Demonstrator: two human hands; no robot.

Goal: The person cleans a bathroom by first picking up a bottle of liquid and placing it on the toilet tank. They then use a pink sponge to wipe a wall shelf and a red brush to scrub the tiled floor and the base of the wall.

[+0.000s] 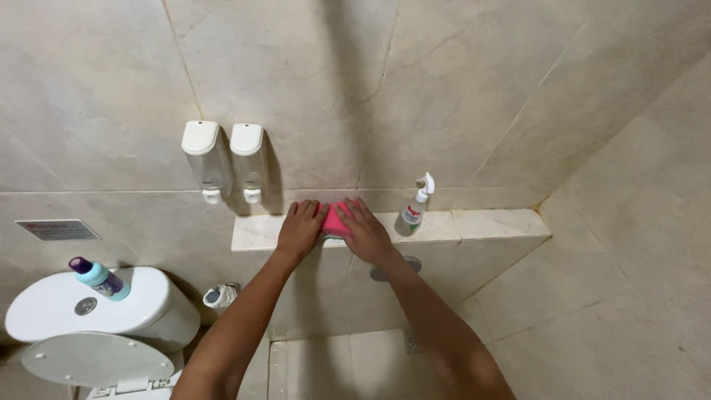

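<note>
A soft pink sponge pad [335,220] lies on the pale stone ledge [489,223] that sticks out from the tiled wall. It sits near the middle of the ledge, close to the front edge. Both hands are on it. The left hand [300,230] lies flat over the left end of the pad, fingers stretched out toward the wall. The right hand [364,231] lies flat over the right end, fingers spread and pointing up and to the left. Neither hand is curled around the pad; they press down on it with open palms, and only a strip of pink shows between them. Both bare arms reach up from the bottom of the view.

Just to the right of the right hand, a small white spray bottle with a white trigger top [413,211] stands upright on the same ledge. It is near the hand but not touching it.

Above the left end of the ledge, two white soap dispensers [226,160] hang side by side on the wall.

Lower down on the left is a white toilet tank [148,300] with a round silver button on top. A light blue bottle with a purple cap [99,277] rests tilted on the tank lid. Under the ledge, a round silver fitting [409,264] shows on the wall, partly hidden by the right arm.
</note>
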